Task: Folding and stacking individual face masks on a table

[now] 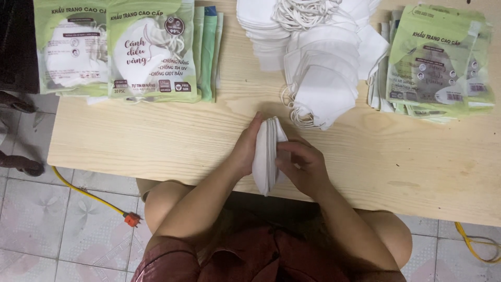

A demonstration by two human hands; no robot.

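White masks stand on edge in a little stack (267, 156) at the near side of the wooden table (156, 141). We press it between both hands: our left hand (245, 149) lies flat on one side, and our right hand (302, 164) curls its fingers around the other. We should squeeze gently and keep the edges even. More loose masks (318, 83) lie farther away.

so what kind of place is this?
Probably a small home or workshop packing station for face masks. Both hands square up a stack of white masks on a low wooden table, with loose masks piled behind and filled green pouches stacked at the sides.
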